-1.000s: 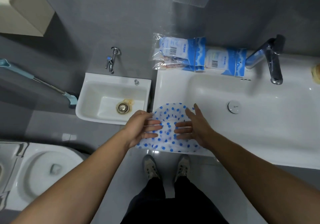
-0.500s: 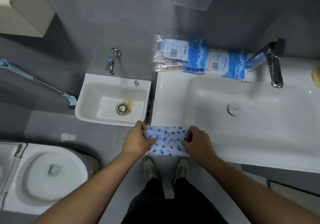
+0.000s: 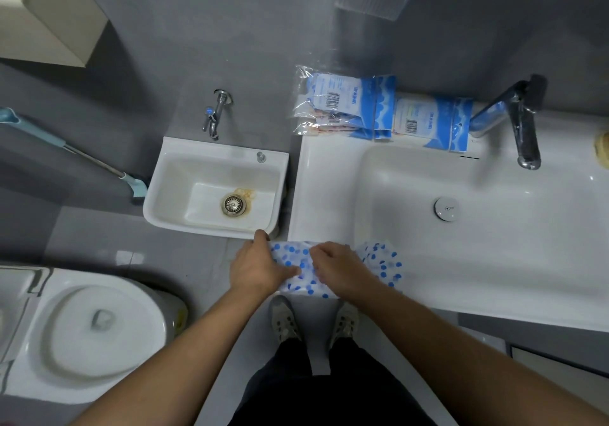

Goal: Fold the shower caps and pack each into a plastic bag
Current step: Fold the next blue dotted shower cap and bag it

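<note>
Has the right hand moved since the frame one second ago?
Yes. The right hand has drawn back from the drain plug toward the basin's near rim.

— What colour is the shower cap [image 3: 298,262] at lower centre?
— Clear white with blue polka dots.
— And the plastic bags [image 3: 379,109] up top?
— Blue and white, with black barcodes.
— The rest?
— White sink [image 3: 494,244], grey walls, light-blue brush handle [image 3: 39,132] — left edge.

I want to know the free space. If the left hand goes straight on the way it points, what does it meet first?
The left hand points up and right along the cap toward the right hand. It would likely meet that hand first, since they nearly touch; depth is hard to judge.
</note>
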A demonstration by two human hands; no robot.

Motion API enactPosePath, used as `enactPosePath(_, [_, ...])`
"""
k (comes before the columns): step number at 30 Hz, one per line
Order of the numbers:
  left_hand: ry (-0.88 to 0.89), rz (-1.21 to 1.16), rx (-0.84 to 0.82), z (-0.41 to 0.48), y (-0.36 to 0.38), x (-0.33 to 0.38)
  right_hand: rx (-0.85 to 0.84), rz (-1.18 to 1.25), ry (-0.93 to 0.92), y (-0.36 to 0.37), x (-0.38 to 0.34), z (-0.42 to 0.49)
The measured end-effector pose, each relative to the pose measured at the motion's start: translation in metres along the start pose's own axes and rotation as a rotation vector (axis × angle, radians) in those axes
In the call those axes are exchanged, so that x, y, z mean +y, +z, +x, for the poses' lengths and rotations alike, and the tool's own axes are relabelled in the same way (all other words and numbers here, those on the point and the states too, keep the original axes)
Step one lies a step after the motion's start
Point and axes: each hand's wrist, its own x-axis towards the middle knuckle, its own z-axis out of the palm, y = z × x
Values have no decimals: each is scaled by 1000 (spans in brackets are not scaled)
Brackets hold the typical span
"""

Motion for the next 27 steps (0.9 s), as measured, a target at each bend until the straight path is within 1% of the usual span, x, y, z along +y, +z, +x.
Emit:
enactPosePath(2, [-14, -21, -26, 2, -6, 1, -70, 249, 196, -2, 0, 7])
enactPosePath(3, [-37, -101, -46, 3, -10, 3, -91, 374, 276, -5, 1, 9])
enactPosePath(4, [-72, -251, -92, 3, -14, 6, -104, 482, 330, -8, 3, 9])
enactPosePath(6, [-153, -642, -266, -3, -20, 19, -128, 624, 383, -13, 10, 10])
enactPosePath(7, [-185, -792, -360, -9, -21, 27, -150, 677, 394, -16, 12, 11])
enactPosePath(8, [-207, -892, -429, -15, -19, 34, -172, 706, 406, -18, 13, 10])
enactPosePath(10, [-223, -957, -492, -24, -7, 42, -224, 722, 440, -20, 16, 11])
enactPosePath(12, [-218, -944, -483, -29, 10, 44, -251, 737, 447, -22, 14, 11])
enactPosePath(13, [-220, -941, -456, -30, 16, 43, -222, 717, 425, -23, 12, 10])
enactPosePath(15, [-229, -983, -439, -30, 20, 39, -133, 608, 343, -22, 8, 5])
enactPosePath(17, [-251, -1083, -507, -30, 20, 35, -87, 478, 253, -23, 6, 2])
enactPosePath(19, [-276, -1165, -550, -31, 18, 32, -82, 340, 181, -26, 5, -1])
enactPosePath(20, [-283, -1186, -561, -30, 18, 31, -61, 202, 120, -29, 6, -1])
enactPosePath(21, [-290, -1191, -577, -28, 17, 30, -4, 7, 35, -34, 7, 0])
enactPosePath(22, [-293, -1179, -596, -26, 17, 31, 105, -205, -56, -40, 10, -1])
enactPosePath(23, [-293, -1162, -613, -24, 16, 32, 259, -382, -148, -47, 14, 1])
enactPosePath(24, [-293, -1145, -628, -21, 15, 33, 403, -515, -202, -54, 19, 3])
enactPosePath(25, [-297, -1134, -644, -19, 14, 34, 469, -610, -189, -63, 26, 7])
enactPosePath(26, [-308, -1126, -656, -17, 13, 34, 446, -676, -106, -71, 32, 11])
enactPosePath(27, [-316, -1128, -669, -16, 13, 35, 345, -687, 14, -78, 37, 15])
